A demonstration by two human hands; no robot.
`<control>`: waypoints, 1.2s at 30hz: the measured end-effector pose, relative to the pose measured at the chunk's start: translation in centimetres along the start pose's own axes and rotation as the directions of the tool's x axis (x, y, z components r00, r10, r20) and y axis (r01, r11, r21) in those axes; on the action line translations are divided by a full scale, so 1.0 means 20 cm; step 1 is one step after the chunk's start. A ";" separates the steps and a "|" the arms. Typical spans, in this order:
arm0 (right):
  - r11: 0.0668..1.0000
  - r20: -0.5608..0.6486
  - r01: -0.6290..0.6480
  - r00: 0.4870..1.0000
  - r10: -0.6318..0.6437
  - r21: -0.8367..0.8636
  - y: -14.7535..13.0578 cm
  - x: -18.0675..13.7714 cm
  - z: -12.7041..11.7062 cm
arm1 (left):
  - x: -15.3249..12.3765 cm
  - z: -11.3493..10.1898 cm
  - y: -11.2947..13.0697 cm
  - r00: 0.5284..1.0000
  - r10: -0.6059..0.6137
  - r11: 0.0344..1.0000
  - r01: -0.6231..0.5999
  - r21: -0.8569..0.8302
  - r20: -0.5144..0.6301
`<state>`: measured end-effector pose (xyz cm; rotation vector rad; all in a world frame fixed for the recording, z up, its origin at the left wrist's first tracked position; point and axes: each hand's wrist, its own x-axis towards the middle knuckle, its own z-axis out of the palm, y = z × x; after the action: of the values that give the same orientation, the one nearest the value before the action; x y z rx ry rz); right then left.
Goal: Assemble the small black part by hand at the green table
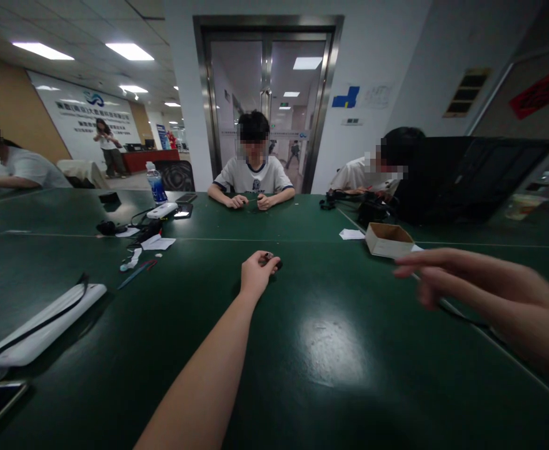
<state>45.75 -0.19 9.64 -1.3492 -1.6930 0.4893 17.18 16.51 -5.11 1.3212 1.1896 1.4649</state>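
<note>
My left hand (256, 275) reaches out over the middle of the green table, its fingers closed around a small dark object (279, 264). Most of that object is hidden by the fingers, so its kind cannot be made out. At the right, my right hand (485, 290) hovers above the table, blurred by motion. Its fingers stretch to the left with nothing visible in them. Just beyond its fingertips is a small open cardboard box (389, 240).
Papers, a pen-like tool (136, 274), cables and a blue-labelled bottle (156, 182) lie or stand to the left. Nearer is a long white power strip (54, 322) with a black cord. A person (254, 169) sits opposite; a black monitor (471, 178) stands right.
</note>
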 end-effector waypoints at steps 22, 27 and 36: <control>0.538 0.346 -0.394 0.918 0.193 0.745 0.42 0.52 1.15 | 0.06 0.00 -0.06 0.992 0.042 0.989 -0.024 -0.149 0.118; 0.560 0.315 -0.390 0.921 0.229 0.731 0.40 0.52 1.16 | 0.06 -0.02 -0.06 0.995 0.075 0.982 -0.085 0.171 0.065; 0.532 0.288 -0.352 0.936 0.201 0.770 0.40 0.52 1.16 | 0.03 -0.02 -0.01 0.995 -0.028 0.933 -0.007 0.359 0.092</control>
<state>31.10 16.86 -4.43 -0.8605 -1.0786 1.4197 16.76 17.15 -5.17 1.6061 1.4453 1.1958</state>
